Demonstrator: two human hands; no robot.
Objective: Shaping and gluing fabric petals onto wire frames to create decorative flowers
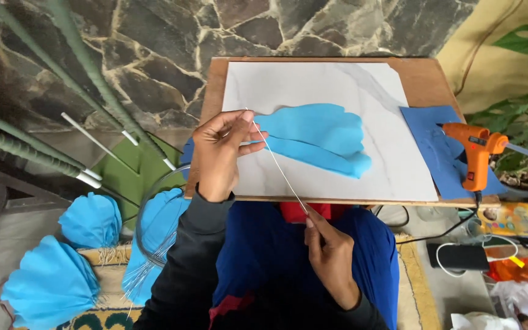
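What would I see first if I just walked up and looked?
Bright blue paper petals lie in the middle of a white board. In front of them, the left hand and right hand hold a thin wire stretched between them. An orange glue gun stands at the right edge, on a blue sheet.

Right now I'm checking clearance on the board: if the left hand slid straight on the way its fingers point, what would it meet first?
The left hand points rightward, so it would probably first meet the light blue petal piece lying beside its fingertips; height above the white board is unclear.
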